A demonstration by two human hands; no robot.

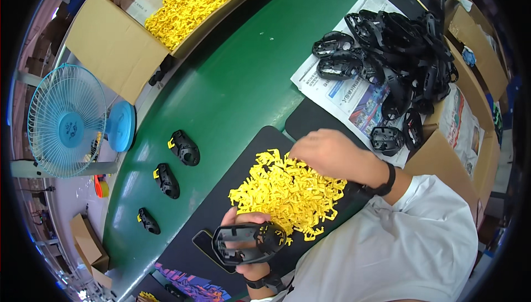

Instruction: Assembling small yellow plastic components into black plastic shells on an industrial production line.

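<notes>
The left hand grips a black shell, its fingers curled round the far edge and the rest of the hand mostly hidden beneath. The shell's hollow side faces up, and it sits at the near left border of the yellow pieces, which lie heaped between the two hands. The right hand reaches over the far right part of that heap, its fingers bent down and close together at the pieces; whether they pinch one, I cannot tell. A black band circles the right wrist, and a dark watch the left.

Under the heap and the left hand is a black mat. A phone lies on it just left of the left hand, partly covered by the shell. Farther left, on the green table, three shells stand apart in a slanting row, each with a yellow bit at its left end.

Beyond the right hand, a tangle of black shells covers much of a newspaper. An open carton stands to that hand's right. Far ahead of both hands is a box of more yellow pieces; a blue fan stands far left.
</notes>
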